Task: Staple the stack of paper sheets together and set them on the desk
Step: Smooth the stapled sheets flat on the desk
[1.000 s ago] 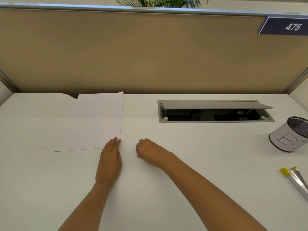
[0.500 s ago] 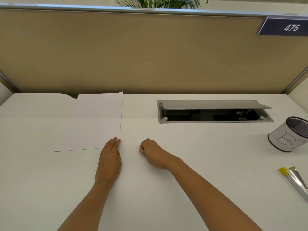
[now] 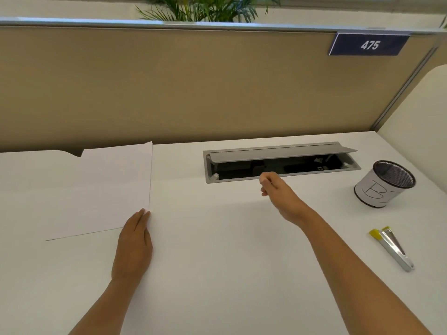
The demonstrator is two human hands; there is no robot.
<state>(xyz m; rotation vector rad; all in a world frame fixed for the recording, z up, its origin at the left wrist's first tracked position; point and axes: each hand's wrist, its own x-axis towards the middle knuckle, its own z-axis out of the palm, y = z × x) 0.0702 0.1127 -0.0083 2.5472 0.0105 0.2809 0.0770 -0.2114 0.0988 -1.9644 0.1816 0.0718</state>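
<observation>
A stack of white paper sheets (image 3: 106,189) lies flat on the white desk (image 3: 217,262) at the left. My left hand (image 3: 134,243) rests flat on the desk, fingertips touching the stack's near right corner. My right hand (image 3: 280,197) hangs above the desk's middle, just in front of the cable tray, fingers loosely curled with nothing in them. A silver stapler with yellow ends (image 3: 391,247) lies on the desk at the right, well apart from both hands.
A grey cable tray (image 3: 280,163) with its lid raised is sunk into the desk at the back. A mesh cup wrapped in paper marked "B" (image 3: 384,184) stands at the right. A tan partition (image 3: 193,88) closes off the back.
My right hand has lifted away from beside the paper and moved right and forward, toward the cable tray. My left hand and the stack have stayed in place.
</observation>
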